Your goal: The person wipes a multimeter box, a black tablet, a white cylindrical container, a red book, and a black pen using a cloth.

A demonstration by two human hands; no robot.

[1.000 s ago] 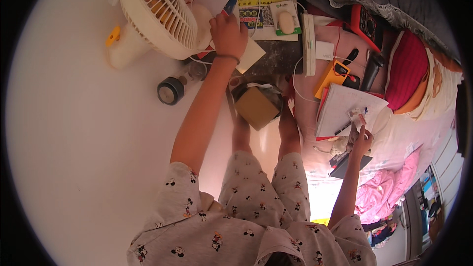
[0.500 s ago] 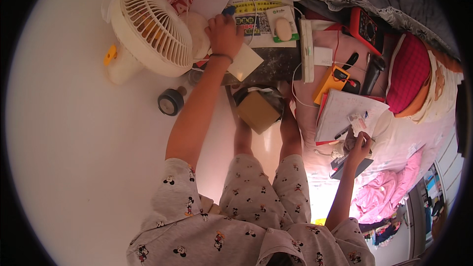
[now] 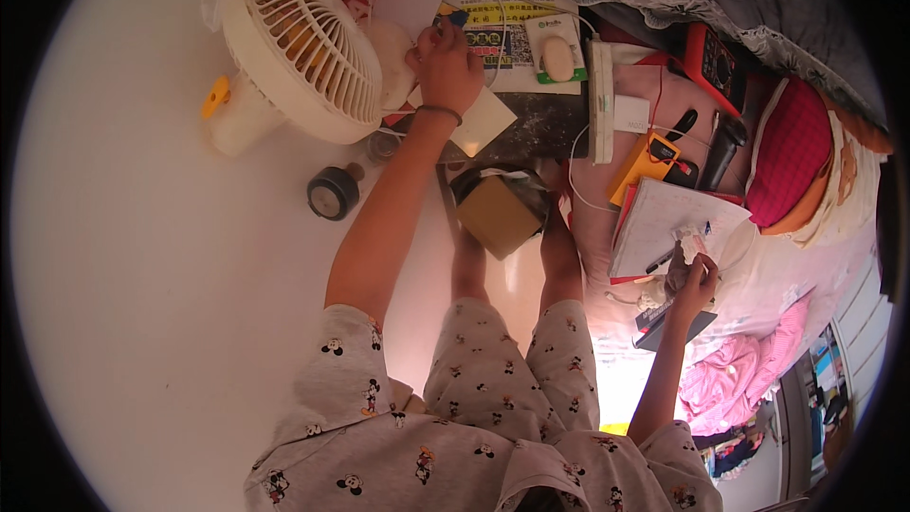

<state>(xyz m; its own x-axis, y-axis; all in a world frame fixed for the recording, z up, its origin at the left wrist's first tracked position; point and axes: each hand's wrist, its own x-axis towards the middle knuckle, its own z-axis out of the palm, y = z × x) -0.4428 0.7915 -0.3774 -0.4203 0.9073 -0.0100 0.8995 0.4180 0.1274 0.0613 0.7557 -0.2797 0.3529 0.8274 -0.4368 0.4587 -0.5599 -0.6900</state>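
Note:
My left hand [image 3: 450, 71] is at the far table, over printed sheets, between the white fan [image 3: 308, 57] and the white oval object [image 3: 557, 59] on a green-and-white card. Its fingers are curled together around something small and dark that I cannot make out; a small blue thing [image 3: 456, 17] shows just beyond the fingertips. A cream paper square [image 3: 485, 123] lies beside the wrist. On the bed at the right, my right hand [image 3: 698, 286] pinches a small white packet with reddish print [image 3: 694, 245]. It is over the edge of an open notebook [image 3: 664, 218], near a black pen [image 3: 659, 262].
A white power strip [image 3: 601, 100] runs along the table's right edge. On the bed are a yellow meter [image 3: 645, 166], a red multimeter [image 3: 713, 66], loose cables and a dark box [image 3: 678, 327]. A cardboard-lined bin [image 3: 498, 218] stands between my legs; a black round object [image 3: 332, 193] lies left.
The whole view has shifted slightly. My left hand has drawn back a little from the blue thing, its fingers now more curled. The right hand keeps its pinch on the white packet.

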